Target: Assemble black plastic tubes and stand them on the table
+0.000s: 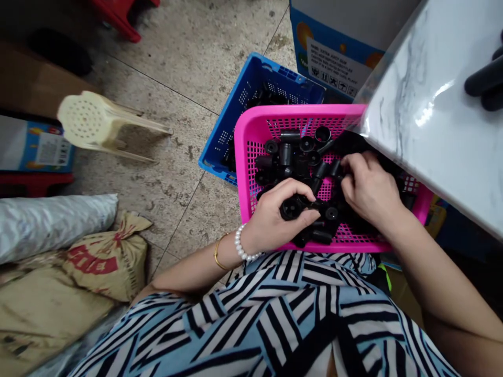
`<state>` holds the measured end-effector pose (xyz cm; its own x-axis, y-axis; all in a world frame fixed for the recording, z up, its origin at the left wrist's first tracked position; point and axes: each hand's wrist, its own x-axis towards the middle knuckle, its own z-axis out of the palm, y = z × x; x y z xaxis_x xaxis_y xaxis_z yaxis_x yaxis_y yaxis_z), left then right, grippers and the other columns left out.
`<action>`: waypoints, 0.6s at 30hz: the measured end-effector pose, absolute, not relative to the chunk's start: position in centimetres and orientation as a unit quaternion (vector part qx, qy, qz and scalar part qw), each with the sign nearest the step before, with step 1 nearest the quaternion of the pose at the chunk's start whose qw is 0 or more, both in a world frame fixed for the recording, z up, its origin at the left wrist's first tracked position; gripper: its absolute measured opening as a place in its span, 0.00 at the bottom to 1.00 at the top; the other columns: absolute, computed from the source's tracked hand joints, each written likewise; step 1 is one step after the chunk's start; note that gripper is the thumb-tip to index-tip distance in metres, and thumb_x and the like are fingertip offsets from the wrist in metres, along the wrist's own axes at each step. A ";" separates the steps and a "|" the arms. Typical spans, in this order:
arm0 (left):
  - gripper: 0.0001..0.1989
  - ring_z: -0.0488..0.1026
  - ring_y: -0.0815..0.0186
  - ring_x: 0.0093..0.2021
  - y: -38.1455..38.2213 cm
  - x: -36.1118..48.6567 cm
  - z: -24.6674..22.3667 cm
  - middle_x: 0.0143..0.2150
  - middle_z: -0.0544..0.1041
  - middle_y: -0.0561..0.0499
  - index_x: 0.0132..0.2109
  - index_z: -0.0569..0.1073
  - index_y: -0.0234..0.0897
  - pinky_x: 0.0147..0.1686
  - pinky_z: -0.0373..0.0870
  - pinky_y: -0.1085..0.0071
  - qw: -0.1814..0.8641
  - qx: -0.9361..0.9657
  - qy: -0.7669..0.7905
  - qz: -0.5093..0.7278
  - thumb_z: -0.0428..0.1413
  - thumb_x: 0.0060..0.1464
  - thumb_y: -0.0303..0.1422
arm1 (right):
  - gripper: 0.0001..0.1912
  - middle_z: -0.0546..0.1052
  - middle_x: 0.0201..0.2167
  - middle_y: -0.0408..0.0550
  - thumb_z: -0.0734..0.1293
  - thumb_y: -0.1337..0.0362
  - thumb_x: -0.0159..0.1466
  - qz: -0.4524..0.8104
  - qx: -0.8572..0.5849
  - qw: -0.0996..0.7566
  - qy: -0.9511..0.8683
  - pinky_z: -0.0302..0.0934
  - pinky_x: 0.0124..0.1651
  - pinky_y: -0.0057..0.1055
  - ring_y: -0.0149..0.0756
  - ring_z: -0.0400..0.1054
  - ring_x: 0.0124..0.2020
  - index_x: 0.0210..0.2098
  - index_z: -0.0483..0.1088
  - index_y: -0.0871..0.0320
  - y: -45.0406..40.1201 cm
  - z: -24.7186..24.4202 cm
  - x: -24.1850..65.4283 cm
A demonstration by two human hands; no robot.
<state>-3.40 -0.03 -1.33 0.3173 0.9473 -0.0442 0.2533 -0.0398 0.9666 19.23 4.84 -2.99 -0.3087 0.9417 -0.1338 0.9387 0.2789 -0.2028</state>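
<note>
Hands point(283, 215), half curled, hover among glossy black cylinders point(285, 154), some hollow, their grip unclear.

Saw a cream stool point(84, 121) with a perforated seat on the tiled floor point(184, 57), and red plastic legs point(124, 20) near the top edge. Noticed, at far left, a tied sack point(113, 259) with red print beside a silvery bundle point(51, 222).

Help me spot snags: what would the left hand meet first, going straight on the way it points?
Probably the round black part just beyond the left hand, inside the pink basket. Depth is hard to judge, so the fingers might pass above it.
</note>
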 end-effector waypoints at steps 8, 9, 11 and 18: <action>0.09 0.77 0.64 0.45 0.6 -2.9 -1.9 0.44 0.81 0.47 0.45 0.77 0.35 0.52 0.75 0.65 0.528 0.610 0.480 0.345 0.64 0.59 0.32 | 0.18 0.75 0.56 0.66 0.61 0.64 0.71 0.092 -0.554 -0.029 -0.827 0.62 0.31 0.35 0.49 0.73 0.40 0.57 0.72 0.59 5.3 -4.2 18.3; 0.09 0.77 0.64 0.46 0.6 -2.9 -1.9 0.44 0.81 0.46 0.46 0.78 0.35 0.53 0.74 0.64 0.513 0.617 0.479 0.356 0.64 0.59 0.31 | 0.19 0.74 0.58 0.64 0.62 0.64 0.70 0.124 -0.561 0.015 -0.818 0.65 0.32 0.36 0.48 0.74 0.41 0.59 0.72 0.58 5.2 -3.8 18.5; 0.11 0.77 0.64 0.48 0.4 -2.8 -1.9 0.47 0.80 0.46 0.50 0.79 0.36 0.55 0.73 0.63 0.474 0.637 0.473 0.381 0.63 0.61 0.30 | 0.22 0.76 0.59 0.58 0.65 0.62 0.69 0.244 -0.568 0.143 -0.772 0.68 0.34 0.35 0.44 0.75 0.41 0.61 0.72 0.55 4.5 -2.6 19.1; 0.19 0.74 0.62 0.51 0.1 -2.4 -2.3 0.49 0.74 0.45 0.56 0.80 0.42 0.54 0.75 0.61 0.427 0.718 0.419 0.356 0.66 0.59 0.36 | 0.43 0.81 0.37 0.42 0.74 0.62 0.63 0.784 -0.440 0.223 -0.378 0.65 0.24 0.23 0.25 0.68 0.23 0.73 0.55 0.52 0.2 -0.9 19.9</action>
<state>-2.36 0.07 -2.28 0.3948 0.9059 0.1532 0.2985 -0.2842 0.9111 19.90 0.24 -0.90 -0.5141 0.6812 -0.5213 -0.0165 -0.6155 -0.7879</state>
